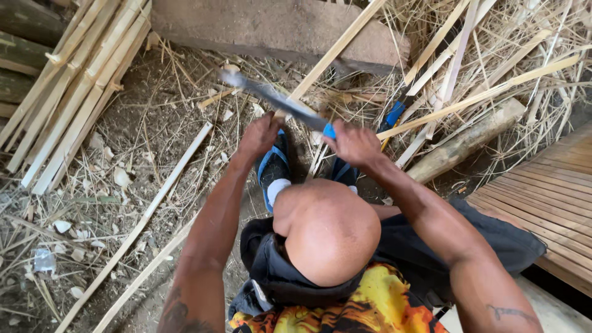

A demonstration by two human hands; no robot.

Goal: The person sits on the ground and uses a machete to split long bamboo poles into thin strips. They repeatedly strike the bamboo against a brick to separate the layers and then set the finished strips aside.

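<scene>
Stacked bamboo slats [68, 92], log [468, 140], wooden decking [549, 191]

An outdoor bamboo-splitting workshop on bare earth. Split bamboo strips [68, 92] lie stacked at the left, shavings and offcuts [505, 43] litter the dirt ground [160, 123], beside a rough log [465, 142]

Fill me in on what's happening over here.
A seated person is working a bamboo strip with a long blade. The right hand grips the blade's blue handle, and the left hand holds the strip near where the blade crosses it. The blade looks blurred. Split strips are stacked at the left, with shavings on the dirt, a log and a wooden platform to the right.
</scene>
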